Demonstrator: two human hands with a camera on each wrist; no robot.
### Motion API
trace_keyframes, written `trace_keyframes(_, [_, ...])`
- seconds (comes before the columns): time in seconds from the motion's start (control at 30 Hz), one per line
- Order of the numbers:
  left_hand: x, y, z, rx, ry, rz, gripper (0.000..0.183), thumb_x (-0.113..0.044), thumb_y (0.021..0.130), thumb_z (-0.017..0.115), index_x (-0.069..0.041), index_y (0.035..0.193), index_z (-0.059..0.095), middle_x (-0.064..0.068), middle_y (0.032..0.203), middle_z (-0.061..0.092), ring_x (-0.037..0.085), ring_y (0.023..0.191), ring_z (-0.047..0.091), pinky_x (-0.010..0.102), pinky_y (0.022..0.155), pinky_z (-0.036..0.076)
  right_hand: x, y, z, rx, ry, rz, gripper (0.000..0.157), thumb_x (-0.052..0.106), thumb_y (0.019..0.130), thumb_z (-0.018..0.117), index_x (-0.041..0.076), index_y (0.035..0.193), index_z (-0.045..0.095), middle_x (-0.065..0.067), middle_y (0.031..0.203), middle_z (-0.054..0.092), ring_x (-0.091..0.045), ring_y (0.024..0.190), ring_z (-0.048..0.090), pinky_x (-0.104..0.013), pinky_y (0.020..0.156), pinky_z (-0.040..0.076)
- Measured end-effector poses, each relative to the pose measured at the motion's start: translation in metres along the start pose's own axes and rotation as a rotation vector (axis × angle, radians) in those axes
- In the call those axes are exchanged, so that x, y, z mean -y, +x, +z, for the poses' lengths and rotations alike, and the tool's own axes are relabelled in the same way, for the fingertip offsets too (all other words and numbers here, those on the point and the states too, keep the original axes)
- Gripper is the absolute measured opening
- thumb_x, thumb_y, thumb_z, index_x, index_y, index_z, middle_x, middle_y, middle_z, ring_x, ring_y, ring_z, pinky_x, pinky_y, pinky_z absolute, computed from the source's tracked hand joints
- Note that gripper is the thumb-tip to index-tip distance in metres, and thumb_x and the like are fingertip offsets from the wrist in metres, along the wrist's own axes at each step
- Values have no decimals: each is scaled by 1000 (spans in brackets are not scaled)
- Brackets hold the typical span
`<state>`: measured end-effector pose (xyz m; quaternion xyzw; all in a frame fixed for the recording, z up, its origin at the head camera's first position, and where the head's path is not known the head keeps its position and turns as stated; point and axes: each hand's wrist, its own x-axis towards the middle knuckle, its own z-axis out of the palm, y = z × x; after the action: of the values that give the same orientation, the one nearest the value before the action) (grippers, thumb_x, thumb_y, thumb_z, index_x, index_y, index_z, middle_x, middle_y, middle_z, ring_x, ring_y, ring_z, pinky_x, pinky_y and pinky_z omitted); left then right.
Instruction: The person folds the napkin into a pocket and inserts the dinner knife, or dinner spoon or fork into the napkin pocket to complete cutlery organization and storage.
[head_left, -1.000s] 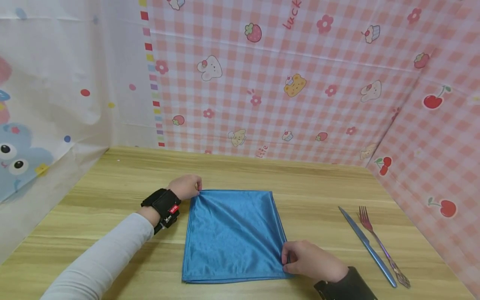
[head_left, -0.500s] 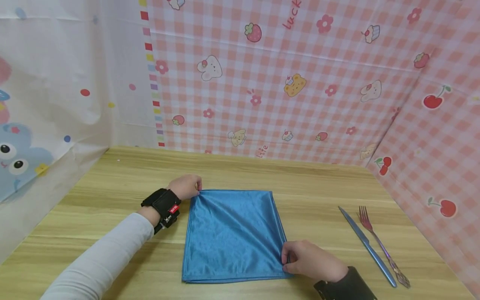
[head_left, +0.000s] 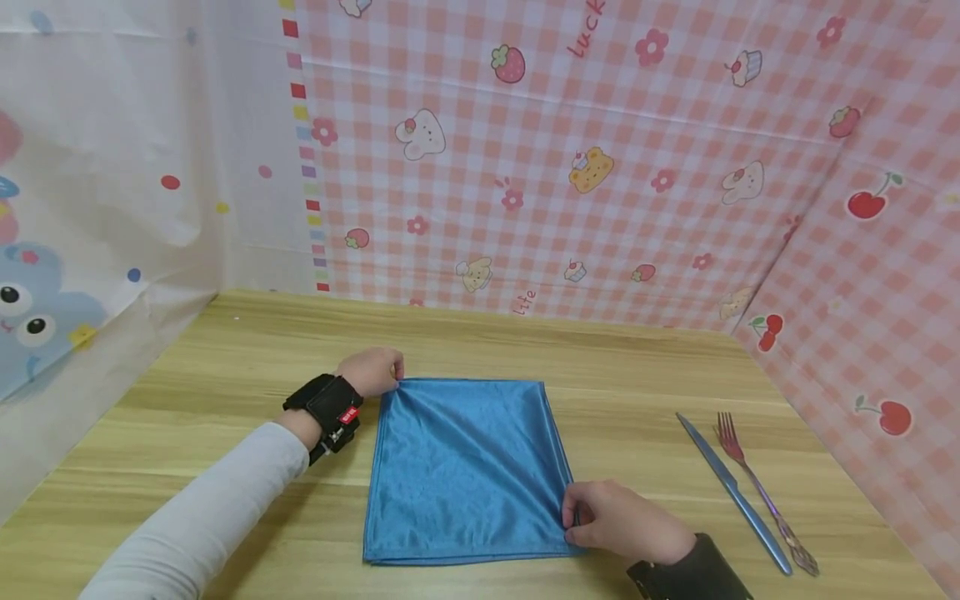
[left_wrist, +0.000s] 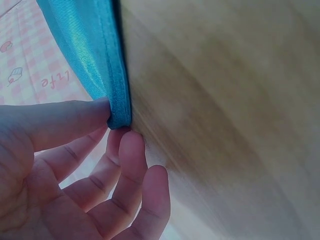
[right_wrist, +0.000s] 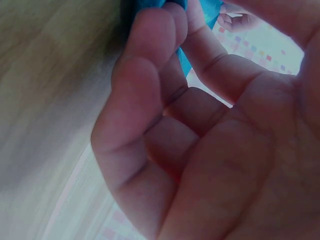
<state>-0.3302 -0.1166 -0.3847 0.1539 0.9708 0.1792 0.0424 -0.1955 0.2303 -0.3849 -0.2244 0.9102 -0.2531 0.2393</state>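
- Since the earlier frame: hardly anything moved. Head view shifted a hair; hands and cloth unchanged.
- Left hand [head_left: 371, 373]: thumb and fingertips pinching the far left corner of the blue cloth [head_left: 465, 475]; other fingers loosely bent.
- Right hand [head_left: 630, 521]: thumb and forefinger pinching at or just beside the near right corner.
- Cloth lies on the table [head_left: 637, 367] between both pinches, soft ridges running diagonally from one to the other.
- Judged light, limp, sturdy; sheen suggests slippery. Best held by hemmed corners, layers together.
- Knife [head_left: 735, 494], fork [head_left: 765, 492]: beyond right fingers, untouched.
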Motion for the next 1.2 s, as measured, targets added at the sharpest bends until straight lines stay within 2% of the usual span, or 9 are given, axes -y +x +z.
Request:
trace_keyframes(0.2, [2, -2, 0, -10, 14, -2, 4, -5, 80, 62, -4, 85, 61, 4, 75, 57, 15, 62, 49, 24, 53, 34, 2, 1, 0, 5, 5, 5, 8, 14, 82, 66, 14, 82, 58, 3, 66, 51, -9, 57, 46, -21, 51, 35])
trace_keyframes(0.33, [2, -7, 1, -38, 84, 21, 6, -7, 78, 66, -7, 79, 60, 2, 71, 57, 14, 60, 49, 24, 51, 35, 4, 1, 2, 1, 6, 4, 8, 13, 82, 66, 14, 82, 58, 3, 66, 51, -9, 57, 46, -21, 52, 36])
trace_keyframes(0.4, [2, -11, 1, -59, 132, 39, 10, -8, 77, 68, -9, 76, 59, 1, 70, 56, 14, 59, 49, 24, 50, 35, 3, 2, 3, -21, 4, 4, 8, 13, 81, 66, 13, 81, 58, 3, 67, 51, -10, 58, 46, -22, 53, 36])
trace_keyframes(0.5, [2, -22, 0, -91, 182, 67, 11, -8, 76, 69, -8, 73, 58, 1, 68, 56, 14, 59, 49, 25, 50, 36, 0, 3, 3, -113, -31, 20, 9, 11, 79, 67, 13, 79, 58, 2, 70, 50, -12, 62, 46, -23, 54, 35])
trace_keyframes(0.63, [1, -44, -3, -125, 231, 77, 10, -6, 76, 66, -7, 71, 57, 1, 65, 54, 14, 57, 47, 27, 49, 37, -5, 8, -2, -259, -146, 29, 12, 8, 75, 70, 14, 75, 60, 0, 73, 47, -13, 66, 43, -23, 57, 34])
trace_keyframes(0.73, [-1, -65, -3, -155, 295, 83, 14, -5, 74, 66, -8, 66, 54, 0, 62, 50, 13, 55, 45, 28, 46, 37, -5, 16, -11, -311, -246, 46, 14, 9, 72, 73, 15, 75, 60, -1, 75, 49, -13, 69, 45, -25, 59, 37])
trace_keyframes(0.87, [-10, -91, -1, -177, 404, 92, 29, -6, 70, 67, -14, 55, 44, -3, 56, 43, 12, 50, 41, 29, 41, 38, -8, 32, -29, -308, -326, 82, 16, 7, 71, 72, 14, 78, 60, -3, 80, 51, -16, 73, 49, -30, 61, 42])
trace_keyframes(1.0, [-26, -115, 8, -183, 500, 91, 35, -12, 69, 70, -15, 51, 40, -3, 52, 40, 11, 48, 39, 31, 40, 40, -20, 54, -49, -270, -366, 29, 16, -1, 70, 68, 9, 80, 60, -9, 82, 49, -19, 73, 48, -30, 60, 41])
trace_keyframes(1.2, [-53, -148, 25, -177, 532, 150, 35, -23, 68, 74, -14, 51, 45, -6, 48, 41, 7, 45, 42, 29, 40, 42, -19, 87, -67, -260, -454, -15, 17, -1, 71, 67, 8, 84, 62, -11, 83, 51, -21, 72, 48, -32, 64, 43])
